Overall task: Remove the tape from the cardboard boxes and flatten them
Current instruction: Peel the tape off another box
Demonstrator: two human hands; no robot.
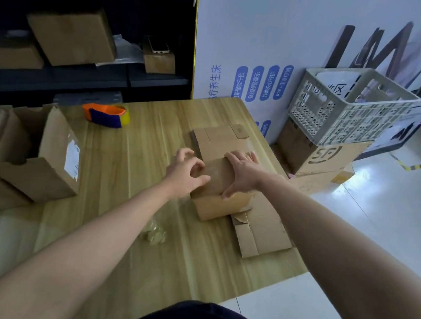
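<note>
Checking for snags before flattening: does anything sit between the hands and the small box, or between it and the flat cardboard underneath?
Nothing visible. The right hand presses on the small box, the left hand is at its left edge, and the box lies directly on the flattened cardboard.

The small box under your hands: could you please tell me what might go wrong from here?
The small box sits on flattened cardboard near the table edge; the right hand pressing could slide both off. The loose tape wad beside the left forearm may stick to it.
</note>
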